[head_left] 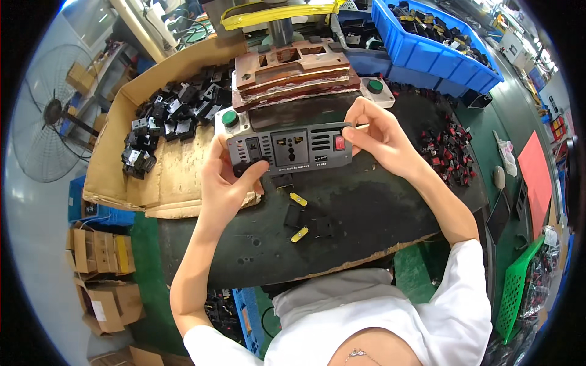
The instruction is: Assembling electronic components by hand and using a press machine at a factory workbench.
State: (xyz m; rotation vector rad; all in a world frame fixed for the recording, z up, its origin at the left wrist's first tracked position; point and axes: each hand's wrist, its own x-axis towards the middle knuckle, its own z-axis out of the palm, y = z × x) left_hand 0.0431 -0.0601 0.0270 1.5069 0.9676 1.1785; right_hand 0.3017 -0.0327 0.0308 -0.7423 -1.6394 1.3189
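right, here's the grey panel (292,154) up in the air, over the bench (372,222), somewhere between the worn near edge and the metal block (296,76) farther back. two bare hands on it: the left grip (227,184) is clamped on the lower left corner, thumb across the front, fingers round behind. and the right grip (379,139) pinches the upper right corner, thumb close by the red switch (339,143).

so how does it handle? light, i'd judge, as fingertips seem to carry it; stiff too, probably hard plastic, though what sits behind the face i can't tell. the smooth face could slide under a dry thumb, so take it by the two short ends, thumbs in front, fingers backing it up. the thin bars between the slots (320,139) look like the weak spot; keep pressure off those, off the switch, and off the socket (290,146) in the middle.

down below, toward the bench's near edge, two yellow pieces (299,235) lie among small black parts; over by its left edge there's the cardboard tray (168,198), and toward the right edge, a heap of red-and-black parts (448,152).
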